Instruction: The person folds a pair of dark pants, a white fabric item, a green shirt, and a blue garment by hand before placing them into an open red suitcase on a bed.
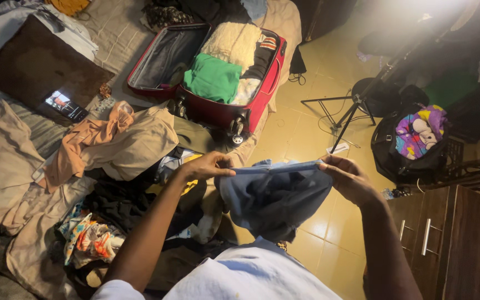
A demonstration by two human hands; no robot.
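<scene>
A blue garment point(276, 200) hangs in front of my chest, its top edge stretched flat between both hands. My left hand point(209, 165) pinches the left end of that edge. My right hand point(346, 176) pinches the right end. Beyond my hands, an open red suitcase point(256, 108) lies on the bed edge, holding a green folded cloth point(213, 78), a cream fluffy cloth point(231, 41) and dark items. Its lid side point(165, 55) is mostly bare.
Loose clothes cover the bed on the left: a tan garment point(134, 147), an orange one point(79, 147), a patterned one point(90, 239). A lit phone point(65, 105) lies there. On the tiled floor stand a light stand point(356, 105), a dark bag point(412, 144) and a wooden cabinet point(445, 239).
</scene>
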